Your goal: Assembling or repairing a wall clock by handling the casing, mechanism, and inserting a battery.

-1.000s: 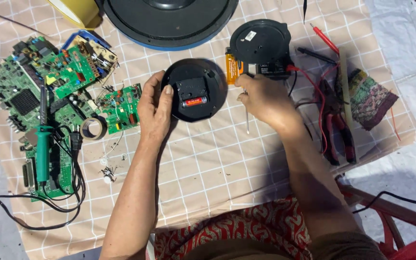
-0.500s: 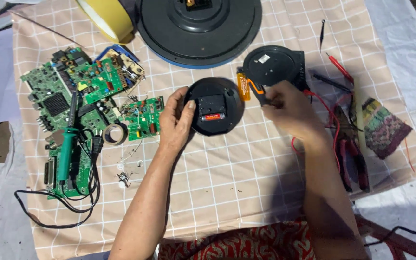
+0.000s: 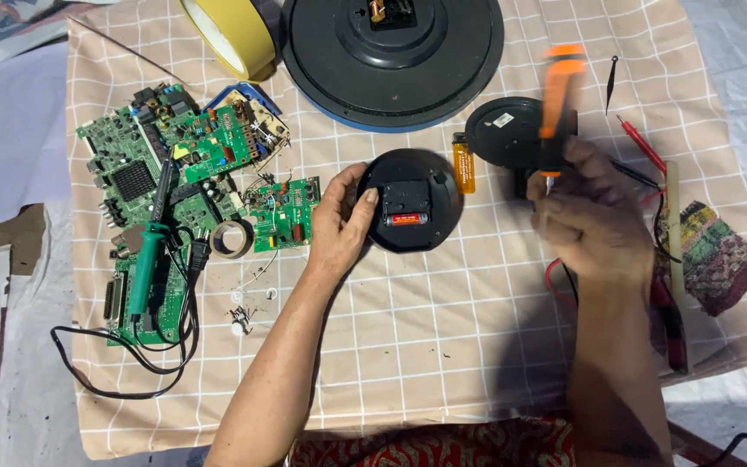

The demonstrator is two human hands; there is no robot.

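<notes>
Near the far edge of the checked cloth (image 3: 443, 346) in the head view, a large black round clock back (image 3: 393, 56) lies beside a yellow tape roll (image 3: 226, 33). Toward the left edge, green circuit boards (image 3: 166, 164) spread out, with a green-handled soldering iron (image 3: 149, 259) and its black cord lying over them. Red probes (image 3: 641, 143) and a patterned pouch (image 3: 719, 255) sit by the right edge.

Your left hand (image 3: 339, 227) rests against the small black round clock case (image 3: 412, 201), fingers open along its left rim, thumb on top. That case lies mid-cloth, back up, showing a square movement with a red-banded battery. An orange lighter (image 3: 463, 164) lies just beside it, with another black round part (image 3: 512, 131) beyond.

Your right hand (image 3: 590, 220) is closed around an orange-handled tool (image 3: 558, 95), blurred, raised over that part.
</notes>
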